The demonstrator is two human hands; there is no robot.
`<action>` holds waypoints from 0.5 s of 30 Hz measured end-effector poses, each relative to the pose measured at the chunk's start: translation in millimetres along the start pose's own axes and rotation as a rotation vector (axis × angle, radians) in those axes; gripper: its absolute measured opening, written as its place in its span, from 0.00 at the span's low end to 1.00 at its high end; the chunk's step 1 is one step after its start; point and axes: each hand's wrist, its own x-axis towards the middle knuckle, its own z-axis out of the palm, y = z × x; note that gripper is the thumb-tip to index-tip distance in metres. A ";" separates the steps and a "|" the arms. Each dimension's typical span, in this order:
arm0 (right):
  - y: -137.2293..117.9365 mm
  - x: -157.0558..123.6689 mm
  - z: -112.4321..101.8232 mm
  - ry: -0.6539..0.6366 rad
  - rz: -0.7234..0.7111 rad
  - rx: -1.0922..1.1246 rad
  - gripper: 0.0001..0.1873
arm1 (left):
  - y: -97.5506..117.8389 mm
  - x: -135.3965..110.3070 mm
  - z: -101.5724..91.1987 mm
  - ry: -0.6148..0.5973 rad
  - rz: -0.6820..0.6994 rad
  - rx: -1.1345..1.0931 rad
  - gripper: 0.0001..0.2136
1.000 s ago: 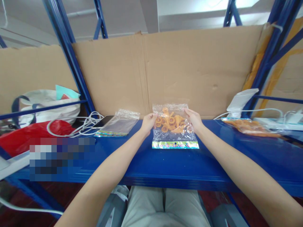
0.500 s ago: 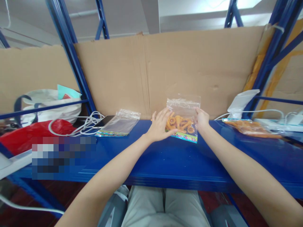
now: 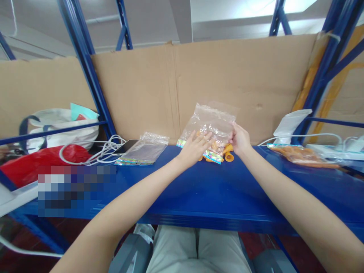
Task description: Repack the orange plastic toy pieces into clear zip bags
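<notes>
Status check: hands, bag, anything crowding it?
Left hand flat on clear bag, right hand gripping its edge. Bag tilted up on blue shelf, orange pieces beneath. Empty bags lie apart, left.

The left hand [image 3: 195, 149] covers the near part of the clear bag [image 3: 210, 125]; the orange pieces [image 3: 227, 154] beneath it show only partly; a pixelated patch [image 3: 76, 189] hides things at near left; both forearms run off the bottom edge.

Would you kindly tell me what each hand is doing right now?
Left hand: open, fingers flat against the clear bag.
Right hand: closed on the bag's right edge.
</notes>
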 end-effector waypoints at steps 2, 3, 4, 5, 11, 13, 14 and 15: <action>-10.6 -2.3 0.3 -0.064 0.017 -0.051 0.06 | -25.9 -5.7 -6.6 -0.037 -0.071 0.011 0.28; -16.0 -3.3 -1.0 -0.085 0.009 -0.088 0.06 | -40.7 -11.1 -9.4 -0.052 -0.107 0.017 0.29; -21.1 -4.1 -3.4 -0.099 -0.007 -0.130 0.05 | -56.3 -18.2 -11.4 -0.069 -0.146 0.020 0.29; -25.9 -4.7 -6.9 -0.109 -0.025 -0.176 0.05 | -72.2 -26.8 -12.2 -0.090 -0.182 0.022 0.29; -52.0 -7.8 -41.6 -0.072 -0.064 -0.451 0.06 | -146.3 -95.2 6.9 -0.393 -0.378 0.020 0.30; -60.6 -10.1 -55.5 -0.041 -0.057 -0.541 0.08 | -156.3 -115.9 16.9 -0.538 -0.424 0.013 0.31; -64.7 -11.4 -62.8 -0.034 -0.048 -0.587 0.08 | -158.6 -124.5 21.4 -0.589 -0.441 0.014 0.32; -68.7 -12.5 -70.4 -0.032 -0.044 -0.641 0.08 | -159.4 -131.8 25.1 -0.634 -0.464 0.016 0.32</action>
